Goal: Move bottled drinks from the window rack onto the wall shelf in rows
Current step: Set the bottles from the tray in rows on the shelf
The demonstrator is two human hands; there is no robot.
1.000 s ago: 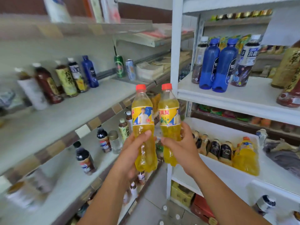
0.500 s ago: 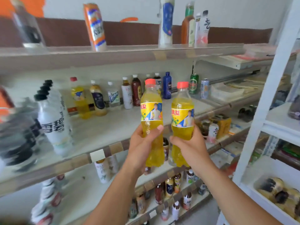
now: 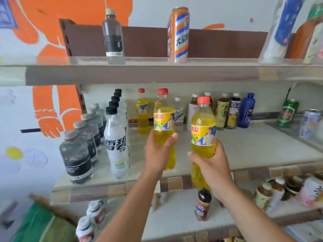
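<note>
Two yellow pineapple soda bottles with red caps, both upright, long axes vertical. The left bottle (image 3: 163, 119) is gripped round its lower body by the left hand (image 3: 158, 151), out over the wall shelf (image 3: 244, 151). Whether its base touches the board is hard to tell. The right bottle (image 3: 203, 133) is gripped the same way by the right hand (image 3: 209, 165), nearer the viewer at the shelf's front edge, with its base below the lip. Beyond the left hand and slightly to its left, by the back wall, stands a matching yellow bottle (image 3: 142, 112). The left hand is nearer to it and probably sets down first. Left of both hands runs a row of white black-capped bottles (image 3: 117, 137).
</note>
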